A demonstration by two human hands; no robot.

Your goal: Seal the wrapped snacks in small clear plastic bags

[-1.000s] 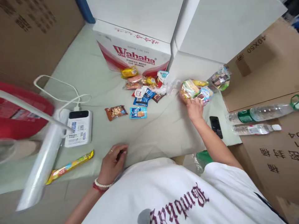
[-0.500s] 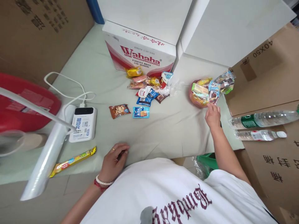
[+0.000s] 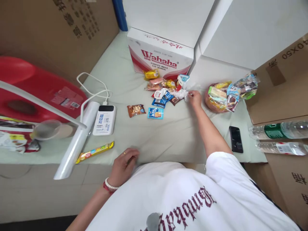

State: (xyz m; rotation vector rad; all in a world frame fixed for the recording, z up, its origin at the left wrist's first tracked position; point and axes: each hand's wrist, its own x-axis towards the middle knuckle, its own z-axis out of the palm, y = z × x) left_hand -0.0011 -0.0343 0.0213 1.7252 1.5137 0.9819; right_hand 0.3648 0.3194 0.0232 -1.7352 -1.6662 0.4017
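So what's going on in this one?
A person sits or stands at a cloth-covered table. Their right hand is at some crumpled clear plastic, beside a pile of wrapped snacks before the Wahaha box; whether it grips the plastic is unclear. The left hand rests, loosely curled, by the near edge. A round container of packets is to the right.

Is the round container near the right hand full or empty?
The round container is full: wrapped snacks crowd its opening, and some reach over its rim.

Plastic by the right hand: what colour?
Clear, whitish plastic, best in the head view.
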